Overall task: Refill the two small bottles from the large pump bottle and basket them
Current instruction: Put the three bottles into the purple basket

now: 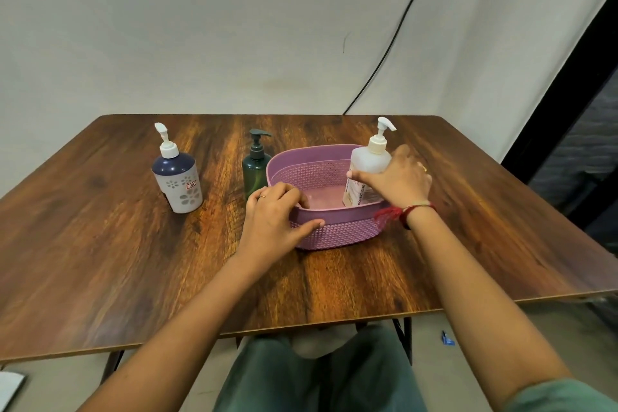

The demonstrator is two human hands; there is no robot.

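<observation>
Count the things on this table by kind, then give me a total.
Pump bottles: 3 (blue and white bottle, green bottle, clear bottle standing in the basket)
Basket: 1
Total: 4

wooden table (334,278) bears pink basket (334,235), green bottle (254,174), blue-white bottle (179,181).

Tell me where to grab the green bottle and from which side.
Grip the green bottle round its cylindrical body, just below the shoulder, coming from the person's left: it stands upright, the basket wall crowds its right side, and the slim pump neck would likely give a poorer hold.
</observation>
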